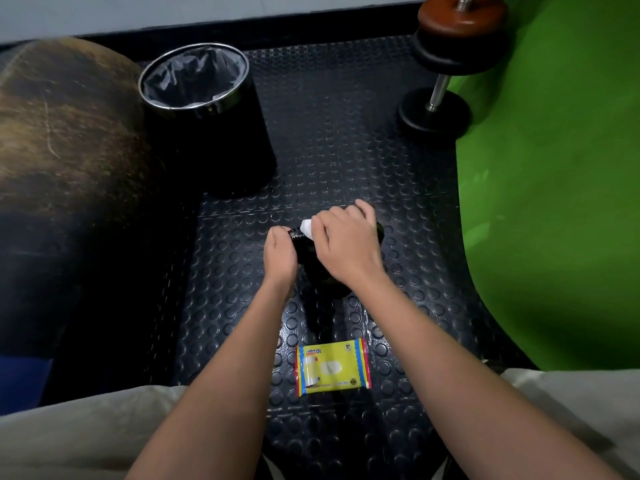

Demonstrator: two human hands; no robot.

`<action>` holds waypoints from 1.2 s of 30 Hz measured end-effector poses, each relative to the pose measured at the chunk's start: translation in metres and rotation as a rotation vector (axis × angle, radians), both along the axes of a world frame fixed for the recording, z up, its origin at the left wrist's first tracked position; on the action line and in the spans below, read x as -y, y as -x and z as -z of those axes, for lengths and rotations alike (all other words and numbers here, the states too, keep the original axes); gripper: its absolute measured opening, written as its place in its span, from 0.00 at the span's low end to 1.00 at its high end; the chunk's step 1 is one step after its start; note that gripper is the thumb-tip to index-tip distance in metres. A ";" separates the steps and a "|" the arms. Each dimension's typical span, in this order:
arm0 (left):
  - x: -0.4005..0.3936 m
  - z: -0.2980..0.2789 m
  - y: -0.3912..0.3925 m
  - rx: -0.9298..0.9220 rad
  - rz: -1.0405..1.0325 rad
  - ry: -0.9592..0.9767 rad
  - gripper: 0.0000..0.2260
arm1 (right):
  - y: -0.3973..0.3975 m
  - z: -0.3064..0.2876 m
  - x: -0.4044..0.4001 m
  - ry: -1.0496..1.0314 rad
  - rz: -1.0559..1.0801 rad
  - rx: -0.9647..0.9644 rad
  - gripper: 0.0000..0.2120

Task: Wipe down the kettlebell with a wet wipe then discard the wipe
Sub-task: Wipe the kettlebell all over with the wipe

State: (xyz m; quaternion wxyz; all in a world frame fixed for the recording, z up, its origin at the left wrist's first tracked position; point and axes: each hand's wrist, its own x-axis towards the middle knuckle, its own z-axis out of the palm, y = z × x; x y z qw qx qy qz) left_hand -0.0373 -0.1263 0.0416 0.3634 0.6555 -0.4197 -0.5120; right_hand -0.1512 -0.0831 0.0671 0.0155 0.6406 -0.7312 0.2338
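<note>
A black kettlebell (pixel 317 268) stands on the studded rubber floor mat, mostly covered by my hands. My left hand (pixel 281 252) grips its handle from the left side. My right hand (pixel 348 239) lies over the top of the kettlebell and holds a white wet wipe (pixel 306 227), which peeks out at the fingers and touches the handle. A black bin (pixel 207 112) with a chrome rim and a dark liner stands behind and to the left.
A yellow pack of wet wipes (pixel 332 367) lies on the mat (pixel 346 150) near my knees. A dumbbell (pixel 446 74) leans at the back right against a large green ball (pixel 554 185). A brown rounded object (pixel 62 133) fills the left side.
</note>
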 end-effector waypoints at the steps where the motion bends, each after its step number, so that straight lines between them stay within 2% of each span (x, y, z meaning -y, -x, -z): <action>1: -0.001 -0.001 0.000 0.000 0.004 -0.002 0.13 | 0.001 0.007 -0.006 0.048 -0.010 0.024 0.18; 3: -0.001 -0.002 0.001 -0.004 0.003 -0.001 0.13 | 0.005 0.018 -0.014 0.099 -0.036 0.064 0.15; 9: -0.001 0.001 0.001 0.007 0.019 0.001 0.13 | 0.025 0.038 -0.028 0.154 -0.034 0.161 0.19; 14: 0.002 0.001 0.002 0.033 0.043 -0.027 0.12 | 0.031 0.042 -0.028 0.161 0.129 0.354 0.19; 17: 0.003 0.000 0.001 0.024 0.035 -0.059 0.12 | 0.032 0.025 -0.014 0.113 0.225 0.468 0.20; 19: 0.005 0.001 -0.001 0.006 0.017 -0.072 0.12 | 0.035 0.005 0.006 -0.083 0.249 0.406 0.22; 22: 0.009 0.004 -0.003 0.007 -0.001 -0.046 0.09 | 0.033 -0.020 0.029 -0.393 0.145 0.150 0.25; 25: 0.006 0.006 -0.002 0.006 -0.008 -0.038 0.11 | 0.022 -0.035 0.035 -0.460 -0.005 -0.022 0.23; 29: 0.003 0.006 -0.003 -0.006 -0.021 -0.023 0.13 | 0.000 -0.039 0.030 -0.418 -0.105 -0.126 0.21; 31: 0.003 0.006 -0.003 0.005 -0.016 -0.015 0.13 | -0.005 -0.028 0.025 -0.313 -0.102 -0.166 0.21; 36: 0.001 0.002 -0.003 0.015 0.012 -0.004 0.14 | 0.000 0.015 -0.007 0.109 -0.072 0.045 0.15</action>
